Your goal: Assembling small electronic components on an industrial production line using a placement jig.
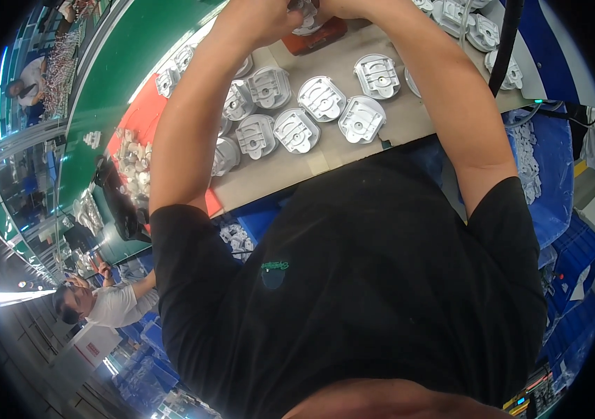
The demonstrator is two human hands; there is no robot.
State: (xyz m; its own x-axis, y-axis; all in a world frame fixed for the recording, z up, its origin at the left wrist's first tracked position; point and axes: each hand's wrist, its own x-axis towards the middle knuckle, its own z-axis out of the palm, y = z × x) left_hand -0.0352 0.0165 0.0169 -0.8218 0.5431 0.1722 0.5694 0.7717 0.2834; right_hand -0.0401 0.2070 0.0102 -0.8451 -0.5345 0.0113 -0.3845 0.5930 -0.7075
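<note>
My left hand (274,21) and my right hand (355,7) come together at the upper edge, which cuts off part of both. Between them is a white plastic housing (307,26), and the fingers that show are closed on it. It sits over a red block-like fixture (316,39) on the bench. Nearer to me lie several round white plastic housings with moulded ribs, among them one housing (322,98) in the middle and another (377,76) by my right forearm. My left forearm hides part of the group on the left.
An orange-red mat (149,112) with small white parts (133,159) lies left, beside a green surface (119,63). More white housings (482,31) are at upper right, near a black upright cable (509,49). A blue lined bin (552,181) stands right. A person (105,304) works at lower left.
</note>
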